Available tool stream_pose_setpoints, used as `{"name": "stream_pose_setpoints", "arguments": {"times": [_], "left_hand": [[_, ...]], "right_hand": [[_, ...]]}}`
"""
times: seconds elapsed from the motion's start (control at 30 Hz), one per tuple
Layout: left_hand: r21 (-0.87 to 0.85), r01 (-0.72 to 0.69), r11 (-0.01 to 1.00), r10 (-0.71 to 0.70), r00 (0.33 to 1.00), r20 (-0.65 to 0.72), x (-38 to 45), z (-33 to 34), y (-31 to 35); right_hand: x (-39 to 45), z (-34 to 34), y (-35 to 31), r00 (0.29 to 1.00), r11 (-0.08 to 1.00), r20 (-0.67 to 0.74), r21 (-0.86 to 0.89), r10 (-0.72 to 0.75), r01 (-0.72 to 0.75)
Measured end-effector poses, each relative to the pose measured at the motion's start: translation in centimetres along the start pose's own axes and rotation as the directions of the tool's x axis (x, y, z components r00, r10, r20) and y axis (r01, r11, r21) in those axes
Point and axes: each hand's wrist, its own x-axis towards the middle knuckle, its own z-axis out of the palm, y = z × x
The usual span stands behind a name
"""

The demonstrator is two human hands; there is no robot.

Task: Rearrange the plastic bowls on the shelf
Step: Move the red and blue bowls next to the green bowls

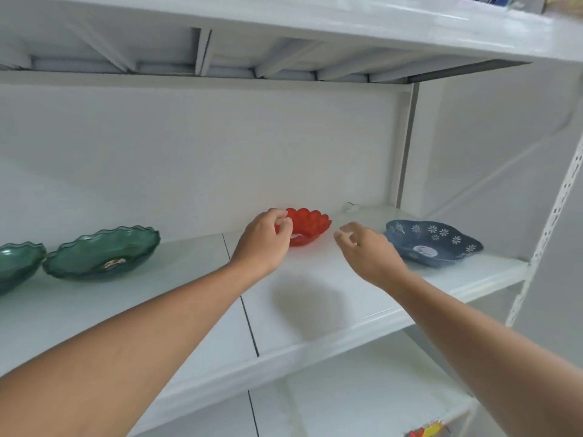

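A small red scalloped plastic bowl point(310, 227) sits at the back of the white shelf point(315, 298). My left hand point(263, 241) covers its left side, with fingers curled onto the rim. My right hand point(367, 252) hovers just right of the red bowl, fingers apart, touching nothing. A blue bowl with white flowers point(433, 242) rests on the shelf behind my right hand. A green wavy-rimmed bowl point(101, 253) stands to the left. A second green bowl point(17, 264) is cut off by the left edge.
The shelf's back panel is close behind the bowls. The board above point(284, 42) hangs low over them. A perforated upright point(555, 209) bounds the right end. A lower shelf point(347, 398) shows below, with small coloured items point(426, 432) at its corner.
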Motion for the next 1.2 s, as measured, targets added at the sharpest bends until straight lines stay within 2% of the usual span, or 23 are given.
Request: {"name": "stream_pose_setpoints", "arguments": {"times": [0.3, 0.43, 0.53, 0.63, 0.77, 0.9, 0.97, 1.07, 1.2], "left_hand": [[-0.01, 0.052, 0.999, -0.051, 0.998, 0.046, 5.4, 4.0, -2.7], [0.073, 0.078, 0.994, -0.081, 0.996, 0.037, 8.3, 5.1, -5.1], [0.265, 0.213, 0.94, -0.221, 0.975, -0.001, 9.9, 6.4, -6.8], [0.351, 0.418, 0.838, -0.429, 0.902, -0.049, 11.0, 7.8, -8.5], [0.22, 0.593, 0.774, -0.601, 0.798, -0.037, 12.3, 9.9, -9.4], [0.054, 0.612, 0.789, -0.614, 0.789, 0.018, 13.8, 10.4, -10.0], [-0.023, 0.647, 0.763, -0.644, 0.762, 0.063, 14.3, 10.4, -9.7], [-0.157, 0.669, 0.727, -0.658, 0.743, 0.123, 14.9, 11.3, -8.4], [-0.282, 0.639, 0.716, -0.629, 0.765, 0.136, 15.5, 13.2, -5.9]], "right_hand": [[2.4, -1.3, 5.6, 0.991, 0.989, -0.004, -0.065, 0.131, -0.13], [4.0, -2.7, 7.8, 0.979, 0.972, -0.094, -0.141, 0.178, -0.191], [4.6, -4.0, 9.6, 0.956, 0.946, -0.156, -0.172, 0.248, -0.274], [5.4, -4.3, 11.1, 0.955, 0.939, -0.145, -0.196, 0.258, -0.283], [6.8, -4.4, 13.4, 0.961, 0.946, -0.141, -0.19, 0.238, -0.262], [7.8, -4.5, 14.2, 0.956, 0.939, -0.241, -0.256, 0.167, -0.228], [8.6, -4.6, 14.5, 0.956, 0.941, -0.254, -0.261, 0.146, -0.213], [9.1, -5.3, 15.6, 0.952, 0.931, -0.247, -0.269, 0.183, -0.248], [8.8, -6.9, 17.7, 0.941, 0.906, -0.253, -0.3, 0.226, -0.298]]}}
